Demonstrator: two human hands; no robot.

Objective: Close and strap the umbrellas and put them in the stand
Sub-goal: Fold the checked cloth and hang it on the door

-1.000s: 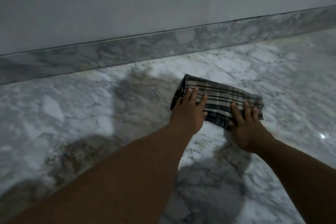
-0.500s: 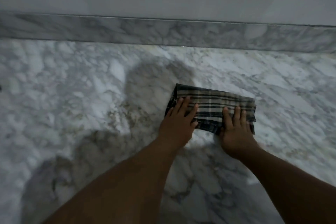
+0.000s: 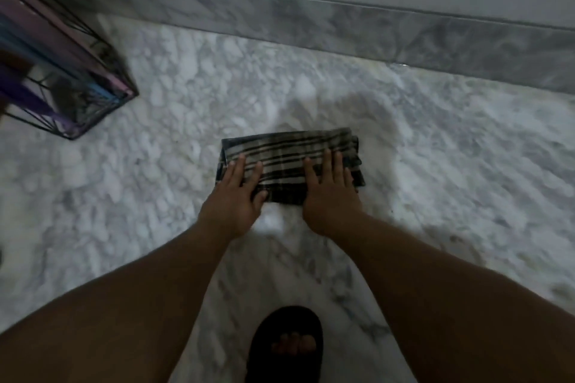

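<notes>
Plaid umbrella fabric (image 3: 292,165), folded into a flat rectangle, lies on the marble floor (image 3: 435,165) in the middle of the frame. Both hands press flat on it with straight fingers, the left hand (image 3: 233,196) on its left end and the right hand (image 3: 329,193) on its right end. A black wire stand (image 3: 102,109) holding coloured umbrellas (image 3: 37,50) sits at the upper left, and a foot in a black sandal (image 3: 286,345) shows at the bottom centre.

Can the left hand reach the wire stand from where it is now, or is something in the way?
Probably yes. The left hand lies flat on the plaid umbrella, and only bare marble floor shows between it and the wire stand.
</notes>
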